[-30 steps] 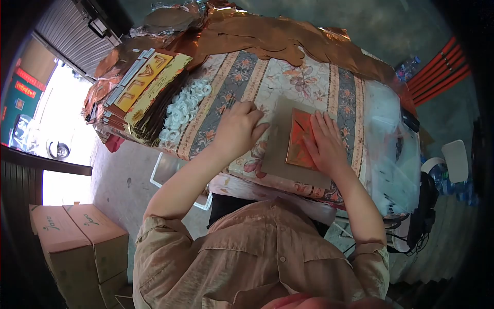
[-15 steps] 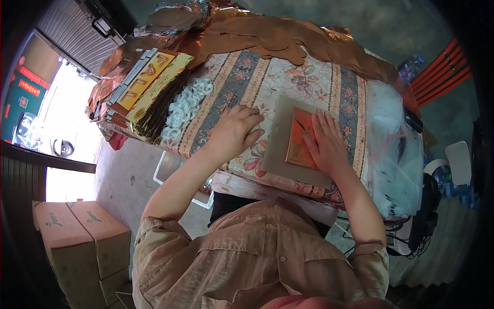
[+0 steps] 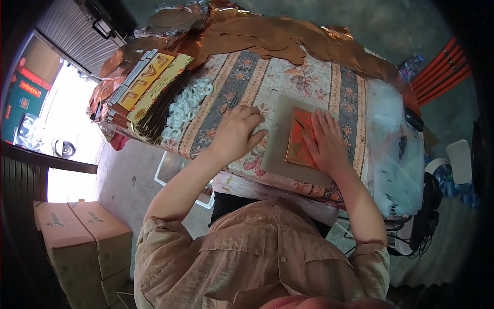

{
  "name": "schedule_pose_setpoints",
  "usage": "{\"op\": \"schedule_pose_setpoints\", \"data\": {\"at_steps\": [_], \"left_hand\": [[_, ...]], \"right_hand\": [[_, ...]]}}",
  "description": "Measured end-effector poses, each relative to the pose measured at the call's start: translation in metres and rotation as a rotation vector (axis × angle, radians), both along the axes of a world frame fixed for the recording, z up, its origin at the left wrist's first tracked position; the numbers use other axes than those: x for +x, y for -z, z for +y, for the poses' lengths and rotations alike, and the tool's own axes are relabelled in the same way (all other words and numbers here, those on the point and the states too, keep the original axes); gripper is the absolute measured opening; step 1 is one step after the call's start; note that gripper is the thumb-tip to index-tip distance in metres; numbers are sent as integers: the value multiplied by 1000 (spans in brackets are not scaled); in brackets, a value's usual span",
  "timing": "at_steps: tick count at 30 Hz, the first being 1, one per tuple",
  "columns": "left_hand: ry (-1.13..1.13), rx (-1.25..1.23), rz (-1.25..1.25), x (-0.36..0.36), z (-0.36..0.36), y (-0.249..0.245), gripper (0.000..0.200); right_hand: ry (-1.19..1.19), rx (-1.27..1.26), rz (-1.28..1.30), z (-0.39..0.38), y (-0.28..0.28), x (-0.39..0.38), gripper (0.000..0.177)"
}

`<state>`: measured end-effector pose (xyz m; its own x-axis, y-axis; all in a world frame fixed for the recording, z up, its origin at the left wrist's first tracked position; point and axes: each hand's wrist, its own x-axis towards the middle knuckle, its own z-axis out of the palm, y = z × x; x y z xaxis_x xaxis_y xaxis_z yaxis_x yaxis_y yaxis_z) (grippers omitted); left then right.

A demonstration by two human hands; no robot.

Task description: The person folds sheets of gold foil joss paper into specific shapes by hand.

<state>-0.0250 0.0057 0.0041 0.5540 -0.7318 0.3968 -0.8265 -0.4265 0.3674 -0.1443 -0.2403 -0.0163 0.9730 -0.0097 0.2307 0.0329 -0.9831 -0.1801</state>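
Note:
My right hand (image 3: 328,143) lies flat over the right side of a shiny orange-gold foil packet (image 3: 298,149), fingers stretched out and pressing on it. Under the packet is a grey-beige board or sheet (image 3: 277,149), resting on the flowered tablecloth (image 3: 293,80). To the left, my left hand (image 3: 237,131) rests on the cloth, fingers loosely bent and thumb apart, with nothing visible in it. Beyond that hand lies a heap of white rings (image 3: 186,109). A stack of printed gold and yellow packets (image 3: 154,92) sits at the table's left.
Brown foil-like sheets (image 3: 267,37) spread along the far edge. Clear plastic bags (image 3: 393,154) cover the table's right end. Cardboard boxes (image 3: 82,226) stand on the floor at the left, and a white-rimmed bin (image 3: 167,170) is below the table. Orange-red slats (image 3: 442,69) rise at the far right.

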Motion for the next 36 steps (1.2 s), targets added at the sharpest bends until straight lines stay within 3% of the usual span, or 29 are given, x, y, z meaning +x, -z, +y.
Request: {"op": "schedule_pose_setpoints", "data": {"at_steps": [36], "left_hand": [[27, -70, -36, -4, 1, 9, 29]], "right_hand": [[30, -18, 74, 2, -7, 0, 57]]}}
